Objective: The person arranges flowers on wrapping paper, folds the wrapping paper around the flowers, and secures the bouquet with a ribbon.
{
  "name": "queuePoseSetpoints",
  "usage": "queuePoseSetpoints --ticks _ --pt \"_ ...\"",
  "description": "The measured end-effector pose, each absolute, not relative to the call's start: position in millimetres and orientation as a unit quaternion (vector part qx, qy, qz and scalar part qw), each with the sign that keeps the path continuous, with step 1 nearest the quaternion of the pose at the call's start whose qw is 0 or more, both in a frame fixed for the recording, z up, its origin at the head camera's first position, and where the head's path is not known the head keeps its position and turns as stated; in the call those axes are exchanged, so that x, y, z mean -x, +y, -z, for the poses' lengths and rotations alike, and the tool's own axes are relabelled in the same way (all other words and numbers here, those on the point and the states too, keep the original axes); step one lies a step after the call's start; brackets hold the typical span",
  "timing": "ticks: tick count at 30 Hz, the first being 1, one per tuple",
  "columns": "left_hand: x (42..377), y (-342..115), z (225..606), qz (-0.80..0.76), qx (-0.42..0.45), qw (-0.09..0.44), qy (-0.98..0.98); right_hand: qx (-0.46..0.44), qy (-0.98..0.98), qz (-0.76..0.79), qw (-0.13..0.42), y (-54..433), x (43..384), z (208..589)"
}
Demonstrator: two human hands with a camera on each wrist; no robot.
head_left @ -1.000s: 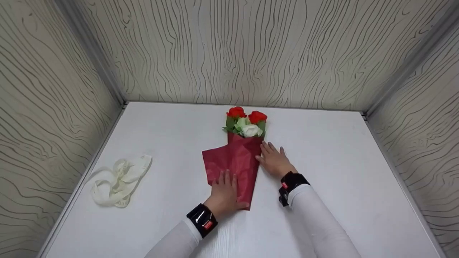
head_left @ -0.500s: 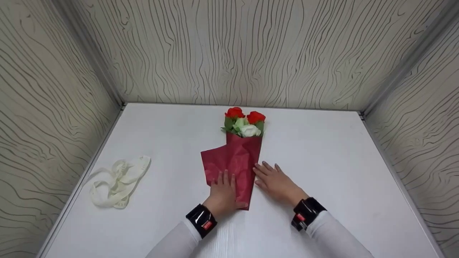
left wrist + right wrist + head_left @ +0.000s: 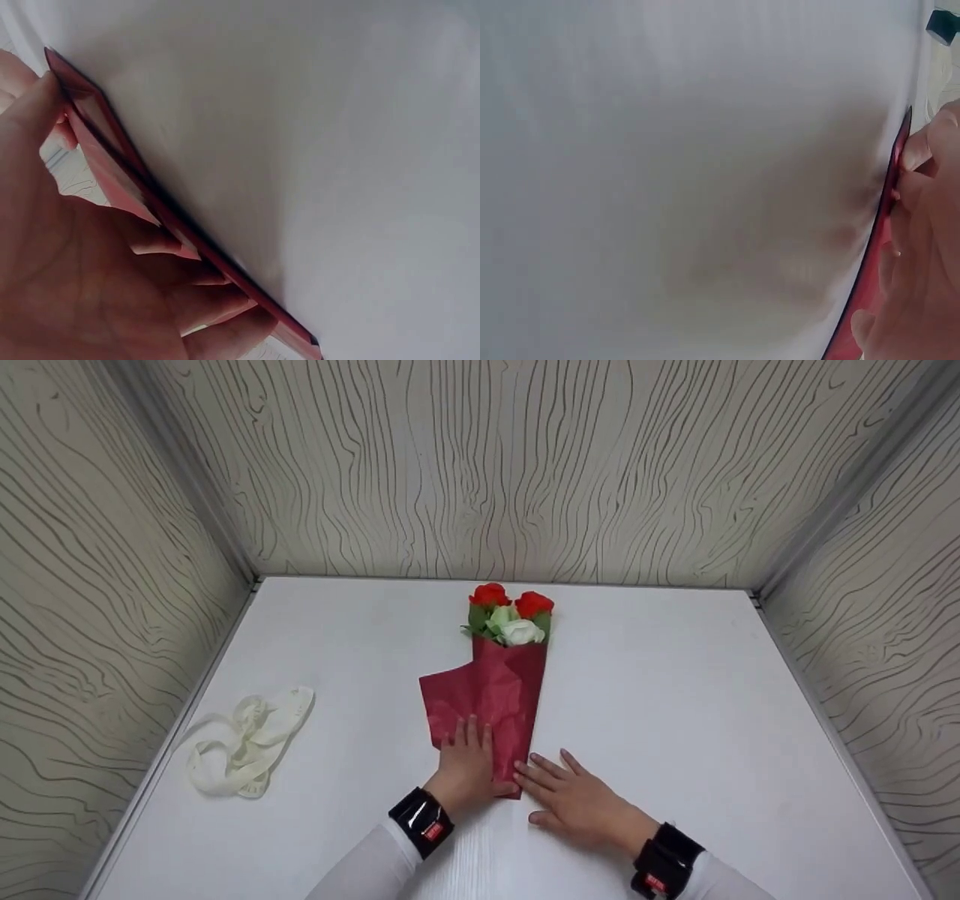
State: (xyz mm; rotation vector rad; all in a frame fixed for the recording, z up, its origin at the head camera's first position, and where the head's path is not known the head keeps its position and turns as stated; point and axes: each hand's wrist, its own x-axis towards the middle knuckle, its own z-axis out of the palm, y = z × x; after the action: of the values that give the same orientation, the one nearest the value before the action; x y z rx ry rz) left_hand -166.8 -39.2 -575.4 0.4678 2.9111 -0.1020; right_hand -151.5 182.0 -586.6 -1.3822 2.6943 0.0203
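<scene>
A bouquet wrapped in dark red paper [image 3: 514, 682] lies in the middle of the white table. Two red roses [image 3: 489, 595], a white flower [image 3: 521, 632] and green leaves show above the wrap's top edge. My left hand [image 3: 465, 772] rests with straight fingers on the lower left of the paper, thumb across its narrow bottom end. The right hand [image 3: 581, 806] lies with fingers spread, fingertips at the paper's lower right edge. In the left wrist view the folded paper layers [image 3: 112, 172] run along that hand's fingers. The right wrist view shows the paper edge [image 3: 866, 300] beside the fingers.
A cream ribbon [image 3: 247, 742] lies in loose loops at the table's left side. Wood-patterned panels [image 3: 480, 472] enclose the table [image 3: 660, 660] at the back, left and right. A paper flap [image 3: 446, 697] sticks out to the bouquet's left.
My right hand has slid down along the paper's right edge, from near the flowers to the bottom end. The left hand and the bouquet have stayed in place.
</scene>
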Motion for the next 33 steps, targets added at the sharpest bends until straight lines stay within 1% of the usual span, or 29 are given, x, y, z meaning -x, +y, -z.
queuePoseSetpoints --ticks 3,8,15,22,27,33 --pt "166.8 -38.5 576.4 0.03 -0.159 0.095 0.982 0.434 0.899 0.003 0.055 179.4 152.9 591.9" --pt "167.7 -37.3 578.1 0.025 -0.164 0.097 0.981 0.385 0.92 0.016 0.063 176.0 164.9 594.2" --pt "169.6 -38.7 575.8 0.031 -0.156 0.092 0.983 0.384 0.92 0.03 0.075 174.1 183.3 589.3" --pt "169.1 -37.9 575.9 0.05 -0.16 0.094 0.981 0.339 0.934 0.073 0.089 175.2 207.9 582.5" --pt "169.8 -36.5 577.0 0.052 -0.163 0.102 0.98 0.313 0.943 0.069 0.085 175.9 228.8 580.8" --pt "170.3 -37.7 574.8 0.047 -0.156 0.111 0.98 0.304 0.946 0.07 0.083 171.7 248.8 579.0"
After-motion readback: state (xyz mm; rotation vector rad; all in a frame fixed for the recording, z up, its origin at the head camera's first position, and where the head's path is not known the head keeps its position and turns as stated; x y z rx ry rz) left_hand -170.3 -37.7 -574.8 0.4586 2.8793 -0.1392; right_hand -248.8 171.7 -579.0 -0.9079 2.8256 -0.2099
